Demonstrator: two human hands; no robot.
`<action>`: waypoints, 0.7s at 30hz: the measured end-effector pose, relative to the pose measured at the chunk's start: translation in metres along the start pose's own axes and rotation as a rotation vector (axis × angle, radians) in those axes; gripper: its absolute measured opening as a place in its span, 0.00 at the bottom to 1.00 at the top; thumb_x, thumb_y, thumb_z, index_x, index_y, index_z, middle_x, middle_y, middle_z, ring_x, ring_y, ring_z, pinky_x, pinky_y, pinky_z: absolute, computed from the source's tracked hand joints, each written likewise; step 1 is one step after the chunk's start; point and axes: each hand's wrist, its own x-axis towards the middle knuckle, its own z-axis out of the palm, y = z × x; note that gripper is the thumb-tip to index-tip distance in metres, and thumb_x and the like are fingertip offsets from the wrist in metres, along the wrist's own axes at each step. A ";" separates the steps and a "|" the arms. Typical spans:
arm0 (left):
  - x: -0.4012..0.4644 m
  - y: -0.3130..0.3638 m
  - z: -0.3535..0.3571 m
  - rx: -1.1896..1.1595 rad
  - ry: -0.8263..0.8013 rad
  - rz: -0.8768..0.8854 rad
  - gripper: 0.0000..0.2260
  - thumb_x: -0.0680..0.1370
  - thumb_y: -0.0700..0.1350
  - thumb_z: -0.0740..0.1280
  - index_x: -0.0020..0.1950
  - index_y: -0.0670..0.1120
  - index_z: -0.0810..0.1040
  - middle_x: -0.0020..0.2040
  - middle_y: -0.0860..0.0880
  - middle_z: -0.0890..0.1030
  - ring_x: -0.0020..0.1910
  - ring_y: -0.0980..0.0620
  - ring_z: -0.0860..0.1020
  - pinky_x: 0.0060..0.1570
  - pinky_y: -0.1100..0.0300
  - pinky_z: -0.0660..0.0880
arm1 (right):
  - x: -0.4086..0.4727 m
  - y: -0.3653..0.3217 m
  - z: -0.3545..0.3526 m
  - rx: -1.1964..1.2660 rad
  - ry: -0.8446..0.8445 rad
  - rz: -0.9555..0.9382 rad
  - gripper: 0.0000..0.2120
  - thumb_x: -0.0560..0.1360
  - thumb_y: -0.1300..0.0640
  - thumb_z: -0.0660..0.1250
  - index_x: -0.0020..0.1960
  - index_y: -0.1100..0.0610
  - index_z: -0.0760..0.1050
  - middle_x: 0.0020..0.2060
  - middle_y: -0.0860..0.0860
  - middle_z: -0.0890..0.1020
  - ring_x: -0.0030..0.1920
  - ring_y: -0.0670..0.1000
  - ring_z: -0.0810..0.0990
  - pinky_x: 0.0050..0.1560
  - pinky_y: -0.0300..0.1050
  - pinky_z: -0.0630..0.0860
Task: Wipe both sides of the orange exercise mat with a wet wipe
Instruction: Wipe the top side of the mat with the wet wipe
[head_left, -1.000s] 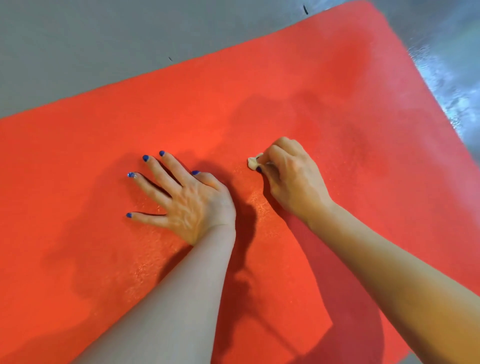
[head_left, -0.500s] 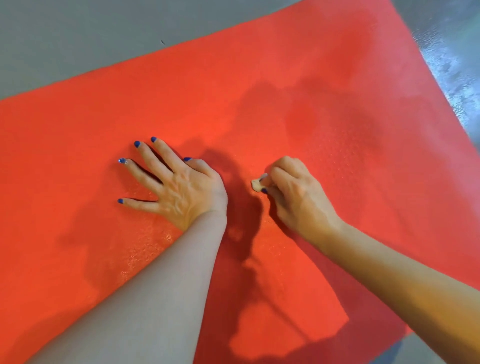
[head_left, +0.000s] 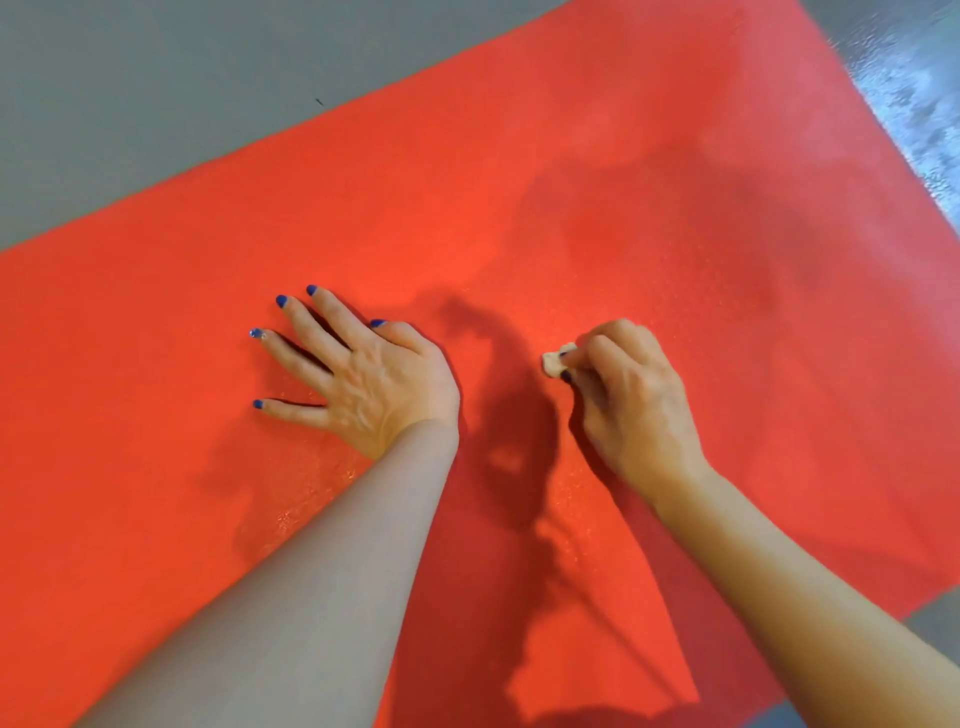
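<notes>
Here the right hand (head_left: 631, 400) has its fingers curled, pinching a small balled-up whitish wet wipe (head_left: 556, 362) between thumb and fingertips and holding it down on the flat orange textured foam exercise mat (head_left: 649, 218), roughly in the middle of the mat's visible width. The wipe pokes out at the left of the knuckles; most of it is hidden inside the grip. Near it, apart to the left, the left hand (head_left: 363, 374) lies palm down on the mat with fingers straight and spread, blue-painted nails showing, pressing on the surface. Both bare forearms reach in from the near edge. The mat lies spread across the grey floor (head_left: 156, 104), its far edge running slantwise from the left side up to the top, its right edge beside a glossy patch of floor (head_left: 914, 98) at the top right corner
</notes>
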 end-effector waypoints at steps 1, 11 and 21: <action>0.000 0.000 0.001 0.000 -0.001 0.000 0.29 0.80 0.48 0.50 0.82 0.48 0.55 0.83 0.49 0.52 0.82 0.42 0.46 0.73 0.26 0.44 | 0.002 0.009 -0.008 -0.007 0.061 0.093 0.06 0.77 0.62 0.65 0.42 0.60 0.79 0.41 0.54 0.78 0.43 0.58 0.77 0.44 0.51 0.74; -0.024 -0.017 -0.008 -0.069 -0.047 0.170 0.29 0.80 0.51 0.54 0.82 0.45 0.60 0.83 0.46 0.56 0.82 0.42 0.50 0.76 0.35 0.48 | 0.009 0.016 -0.017 -0.026 0.128 0.251 0.06 0.75 0.60 0.66 0.42 0.62 0.78 0.41 0.53 0.77 0.44 0.56 0.77 0.42 0.49 0.74; -0.078 -0.034 0.000 0.083 -0.034 0.336 0.30 0.79 0.49 0.57 0.81 0.43 0.60 0.82 0.40 0.56 0.81 0.39 0.53 0.75 0.32 0.53 | -0.024 -0.011 -0.004 -0.038 0.029 0.066 0.09 0.79 0.62 0.64 0.41 0.62 0.77 0.40 0.55 0.77 0.40 0.58 0.75 0.43 0.49 0.71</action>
